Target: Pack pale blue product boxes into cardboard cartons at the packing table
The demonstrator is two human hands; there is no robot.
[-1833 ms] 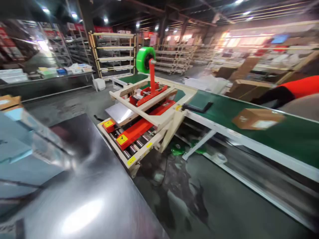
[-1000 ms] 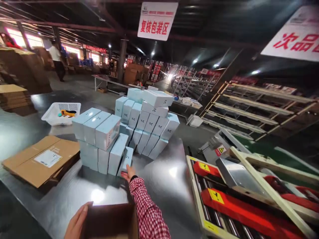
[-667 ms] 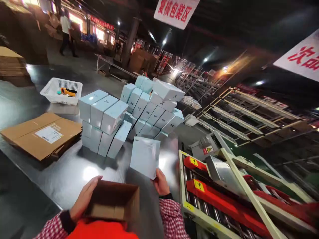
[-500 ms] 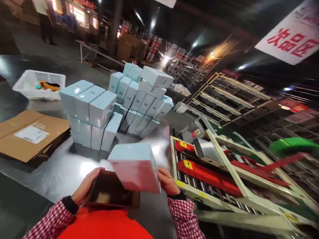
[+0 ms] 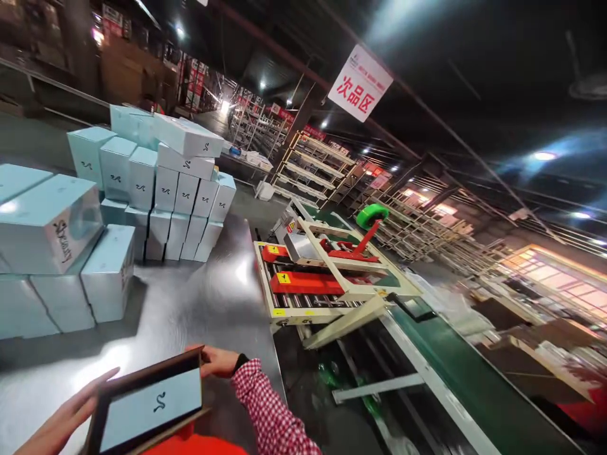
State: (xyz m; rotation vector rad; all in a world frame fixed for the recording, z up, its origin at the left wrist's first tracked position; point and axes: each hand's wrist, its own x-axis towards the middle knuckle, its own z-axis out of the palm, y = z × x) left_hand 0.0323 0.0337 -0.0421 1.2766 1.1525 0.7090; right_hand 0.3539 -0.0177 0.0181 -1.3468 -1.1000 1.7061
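Bottom left: an open brown cardboard carton (image 5: 142,404), rectangular and matte, sits at the near edge of the desk (image 5: 199,303), a sheet of polished steel that throws back glare from the ceiling lights. A pale blue box (image 5: 154,404) with a smooth card face and a small black curled mark fills the carton's opening, lying flat inside it.

The left hand (image 5: 66,420) lies along the carton's left side, fingers stretched out and flat, its grip spread rather than closed on anything. The right hand (image 5: 218,361), in a red-and-white checked sleeve (image 5: 270,411) with a dark cuff, touches the carton's far right corner; its fingers lie behind the carton wall, so whether the grip is curled or spread cannot be told.

Left of the carton, a near stack (image 5: 57,253) of identical blue boxes stands on the desk, sharp-edged and slightly glossy. A far stack (image 5: 165,183) rises farther back, its columns leaning, with one box laid flat on top.

Right of the desk stands a sealer (image 5: 322,278): a cream metal frame, steel rollers, red guide bars with yellow labels, and a green tape roll (image 5: 372,216) on a red arm. A green belt (image 5: 465,373) runs from it toward the lower right. A white sign (image 5: 361,82) with red characters hangs overhead.
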